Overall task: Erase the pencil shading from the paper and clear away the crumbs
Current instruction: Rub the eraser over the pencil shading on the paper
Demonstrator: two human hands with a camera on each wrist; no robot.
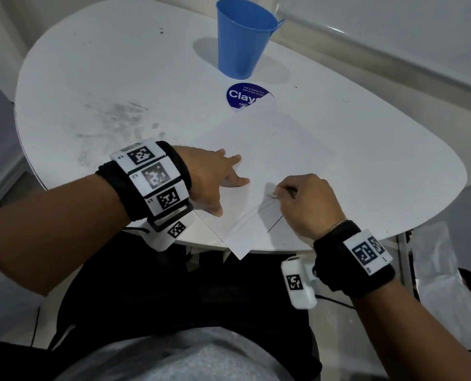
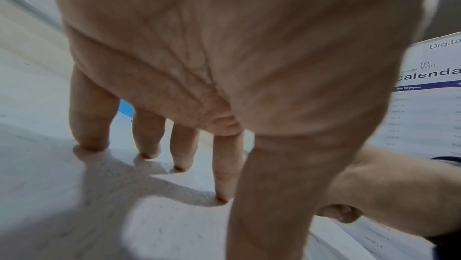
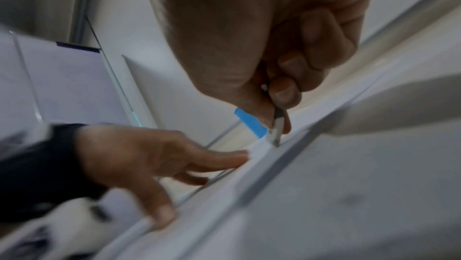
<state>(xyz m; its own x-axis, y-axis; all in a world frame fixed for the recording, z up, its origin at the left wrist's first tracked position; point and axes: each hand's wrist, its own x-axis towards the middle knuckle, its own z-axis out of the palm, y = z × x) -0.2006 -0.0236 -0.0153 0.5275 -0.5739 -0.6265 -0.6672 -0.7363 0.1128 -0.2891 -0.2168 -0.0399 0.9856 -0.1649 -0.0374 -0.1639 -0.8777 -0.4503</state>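
White paper (image 1: 261,160) is being pinned by the spread left hand (image 1: 212,177) at nine o'clock; the right hand (image 1: 305,202) is pinching an eraser (image 3: 275,134), rubbing. Sweeping crumbs is likely coming next.

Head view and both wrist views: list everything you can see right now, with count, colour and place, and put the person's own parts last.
table: one, white, with grey smudges on its left part.
paper: one white sheet, mid table; its near corner overhangs the edge.
cup: one, blue, upright at the far side of the table.
sticker: one, dark blue with white lettering, between cup and paper, partly under the sheet.
printed sheet: one, white with dark text, off the table to the right.
eraser: one, small and pale, its tip down on the paper.
left hand: fingers spread flat, pressing the paper.
right hand: pinches the eraser.
wrist bands: two, black with white marker tiles.
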